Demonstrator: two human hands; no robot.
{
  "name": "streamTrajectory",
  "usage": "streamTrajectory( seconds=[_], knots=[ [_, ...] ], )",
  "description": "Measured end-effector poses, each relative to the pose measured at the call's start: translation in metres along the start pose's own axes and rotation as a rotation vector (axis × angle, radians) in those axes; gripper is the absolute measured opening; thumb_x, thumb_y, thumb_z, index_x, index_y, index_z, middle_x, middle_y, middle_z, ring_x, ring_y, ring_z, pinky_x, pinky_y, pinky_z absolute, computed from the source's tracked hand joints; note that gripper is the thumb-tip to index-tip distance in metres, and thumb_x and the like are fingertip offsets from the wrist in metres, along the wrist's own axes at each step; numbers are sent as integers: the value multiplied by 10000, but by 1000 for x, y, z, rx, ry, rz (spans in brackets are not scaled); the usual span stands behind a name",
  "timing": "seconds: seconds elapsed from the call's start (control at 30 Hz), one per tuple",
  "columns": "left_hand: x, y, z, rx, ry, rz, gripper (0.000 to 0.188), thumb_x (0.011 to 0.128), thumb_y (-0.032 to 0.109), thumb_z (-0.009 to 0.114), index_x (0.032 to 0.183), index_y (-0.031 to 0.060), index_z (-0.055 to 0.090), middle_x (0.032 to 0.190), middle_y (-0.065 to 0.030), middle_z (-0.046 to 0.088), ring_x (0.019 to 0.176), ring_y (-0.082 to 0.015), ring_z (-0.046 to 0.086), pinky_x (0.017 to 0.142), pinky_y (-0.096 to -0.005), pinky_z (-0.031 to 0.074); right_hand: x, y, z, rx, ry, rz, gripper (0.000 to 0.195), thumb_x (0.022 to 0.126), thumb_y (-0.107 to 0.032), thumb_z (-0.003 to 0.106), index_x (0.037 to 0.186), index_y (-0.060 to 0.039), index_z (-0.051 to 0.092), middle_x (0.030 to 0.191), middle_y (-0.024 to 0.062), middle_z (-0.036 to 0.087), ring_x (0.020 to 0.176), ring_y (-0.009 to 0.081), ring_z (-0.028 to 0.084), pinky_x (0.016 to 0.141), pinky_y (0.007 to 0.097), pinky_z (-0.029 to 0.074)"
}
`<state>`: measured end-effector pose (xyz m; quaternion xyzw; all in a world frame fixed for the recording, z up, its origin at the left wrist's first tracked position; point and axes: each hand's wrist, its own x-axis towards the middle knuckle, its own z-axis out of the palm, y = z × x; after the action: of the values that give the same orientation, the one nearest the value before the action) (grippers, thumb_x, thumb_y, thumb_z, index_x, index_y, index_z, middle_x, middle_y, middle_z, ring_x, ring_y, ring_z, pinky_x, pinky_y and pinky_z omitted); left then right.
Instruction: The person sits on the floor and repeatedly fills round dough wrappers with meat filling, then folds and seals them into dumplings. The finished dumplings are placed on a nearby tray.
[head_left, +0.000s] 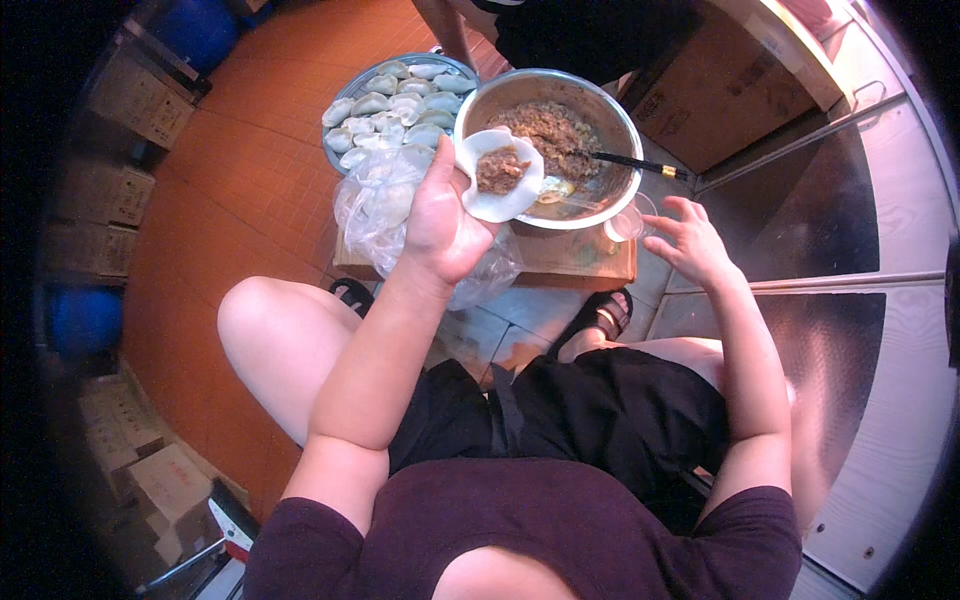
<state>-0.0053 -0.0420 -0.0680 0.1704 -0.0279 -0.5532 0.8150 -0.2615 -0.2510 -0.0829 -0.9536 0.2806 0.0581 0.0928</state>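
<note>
A round dumpling wrapper (480, 202) lies open on the fingers of my left hand (450, 225), with a lump of minced filling (501, 169) in its middle. Just beyond it stands a steel bowl (628, 135) holding more minced filling (544, 124). Black chopsticks (637, 163) with a gold band lean over the bowl's right rim. My right hand (688, 238) has its fingers apart beside a small clear plastic cup (626, 223); whether the fingertips touch the cup is hard to tell. Under my left hand is a clear plastic bag (375, 199) with pale contents.
Behind the bag, a round tray (330, 154) carries several folded dumplings (409, 105). A cardboard box (577, 259) supports the bowl. Another person's arm (446, 30) shows at the top. Cabinets (810, 202) stand on the right; cardboard boxes (139, 105) line the left.
</note>
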Motion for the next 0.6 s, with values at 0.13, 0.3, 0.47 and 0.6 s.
streamTrajectory(
  seconds=[0.13, 0.3, 0.47, 0.6],
  knots=[
    [-3, -7, 4, 32, -20, -69, 544, 988, 430, 319, 1283, -15, 421, 1277, -175, 496, 1196, -296, 477, 1052, -456, 356, 16, -6, 24, -170, -74, -15, 521, 816, -612, 522, 1159, -239, 647, 1512, 106, 207, 1391, 358, 151, 1105, 456, 244],
    [-8, -11, 13, 43, -51, -110, 540, 986, 448, 301, 1282, 12, 420, 1273, -158, 503, 1186, -280, 498, 1031, -450, 387, 26, -6, 23, -214, -139, 6, 495, 825, -591, 522, 1139, -233, 659, 1497, 99, 246, 1384, 347, 178, 1102, 436, 252],
    [-8, -11, 7, 99, -29, -162, 572, 989, 439, 291, 1316, -23, 378, 1285, -191, 494, 1177, -294, 508, 1028, -440, 395, 3, -20, -42, 197, 13, 3, 364, 860, -419, 552, 1035, -131, 689, 1309, 84, 519, 1219, 260, 473, 1004, 403, 386],
    [-6, -24, 2, 179, -84, -377, 614, 988, 464, 250, 1332, -30, 369, 1285, -182, 503, 1202, -294, 494, 1029, -419, 395, 4, -59, -70, 478, 304, -464, 634, 806, -620, 515, 1136, -94, 647, 1329, 164, 481, 1230, 333, 448, 986, 435, 377]
  ],
)
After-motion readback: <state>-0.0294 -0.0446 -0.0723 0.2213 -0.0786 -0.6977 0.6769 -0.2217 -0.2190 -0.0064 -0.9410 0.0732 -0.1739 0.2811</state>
